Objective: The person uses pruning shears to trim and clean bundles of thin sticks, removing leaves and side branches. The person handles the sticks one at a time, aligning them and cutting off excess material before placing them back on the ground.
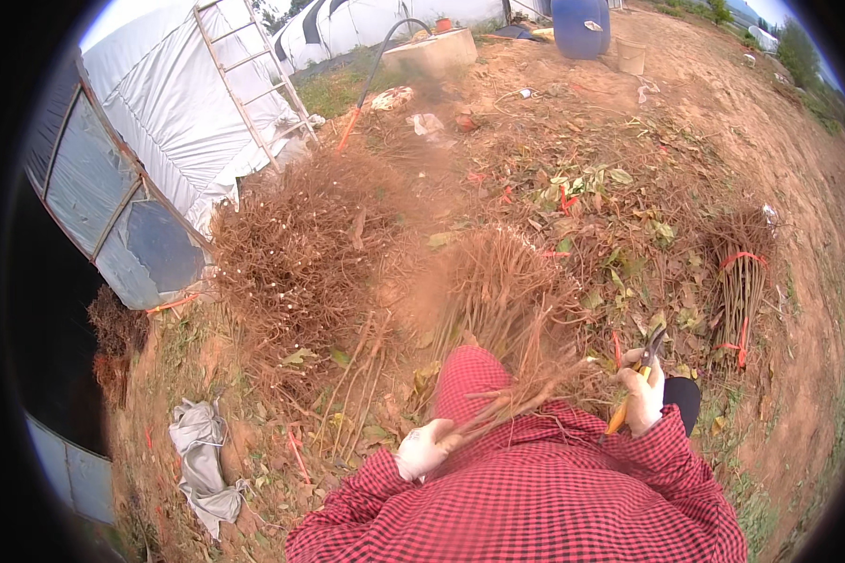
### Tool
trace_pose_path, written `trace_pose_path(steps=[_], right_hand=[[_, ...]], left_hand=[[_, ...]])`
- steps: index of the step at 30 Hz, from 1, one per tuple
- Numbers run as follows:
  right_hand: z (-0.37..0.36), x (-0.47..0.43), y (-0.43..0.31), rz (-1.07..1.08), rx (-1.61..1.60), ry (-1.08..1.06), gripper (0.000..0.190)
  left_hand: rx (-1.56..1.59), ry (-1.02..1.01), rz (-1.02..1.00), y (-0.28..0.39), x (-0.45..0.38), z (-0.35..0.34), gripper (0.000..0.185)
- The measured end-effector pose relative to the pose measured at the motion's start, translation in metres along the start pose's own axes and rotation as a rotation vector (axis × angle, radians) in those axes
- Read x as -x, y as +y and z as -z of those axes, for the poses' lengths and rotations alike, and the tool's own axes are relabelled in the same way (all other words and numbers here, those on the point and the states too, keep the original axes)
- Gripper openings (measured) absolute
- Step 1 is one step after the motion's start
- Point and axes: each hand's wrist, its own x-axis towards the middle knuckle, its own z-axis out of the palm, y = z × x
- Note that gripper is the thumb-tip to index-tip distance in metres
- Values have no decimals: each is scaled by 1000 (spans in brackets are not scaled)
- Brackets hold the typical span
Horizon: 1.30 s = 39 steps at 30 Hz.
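My left hand (426,448), in a white glove, grips the stems of a few bare-root saplings (528,401) across my lap. Their tangled brown roots point away to the right, towards my other hand. Gloved as well, my right hand (641,394) holds pruning shears (646,373) with yellow handles, the dark blades pointing up and away from me. Just beyond my knee lies a heap of similar saplings (500,281), roots on the far side. A larger pile of rooted saplings (303,267) rises to the left, with many pale cut root ends showing.
A sapling bundle (739,288) tied with red tape lies at the right. Grey cloth (204,464) lies at the lower left. Leaves and root scraps (627,246) cover the soil. Farther off are a ladder (253,77), a blue barrel (581,28) and a concrete block (433,53).
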Motion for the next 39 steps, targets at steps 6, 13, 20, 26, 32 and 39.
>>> trace_pose_path(steps=[6,13,20,26,32,39], right_hand=[[30,74,17,-353,-334,-234,44],[60,50,17,-92,383,-50,55],[61,35,7,-337,530,-201,69],[56,7,19,-342,243,-142,42],[60,-1,13,-228,248,-173,41],[58,-12,14,-260,85,66,36]], left_hand=[[507,-91,93,97,-43,9,43],[483,-257,-8,128,-69,-10,38],[558,-352,-88,130,-67,-9,44],[523,-349,-56,126,-57,-5,46],[518,-353,-32,115,-54,-3,47],[679,-460,25,120,-52,-3,47]])
